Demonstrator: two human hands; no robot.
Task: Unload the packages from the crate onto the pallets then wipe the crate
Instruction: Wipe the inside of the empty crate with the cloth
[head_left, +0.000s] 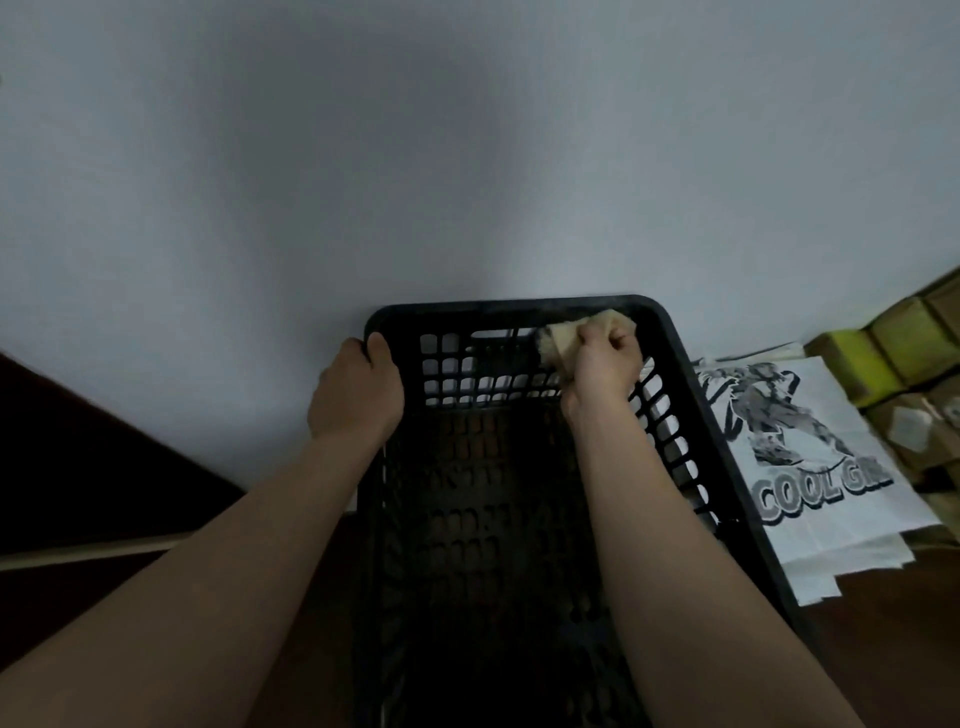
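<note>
Head: crate (467, 310) runs lengthwise away; L hand (358, 389) grips rim, R hand (602, 370) cloth (561, 343).

Crate (467, 314): black plastic, matt, greyish dusty film on far rim. Rag (558, 345): beige cloth, fuzzy. Wall (467, 156): smooth matt paint. Bags (857, 405): white, printed, matt; cloth/paper unclear. Boxes (893, 338): matt cardboard.

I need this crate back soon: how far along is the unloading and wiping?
Unloading looks done: the black crate shows no packages inside. Wiping is in hand: the right hand presses a tan cloth on the far wall's inside while the left hand grips the rim. Possibly left: the side walls and floor.
</note>
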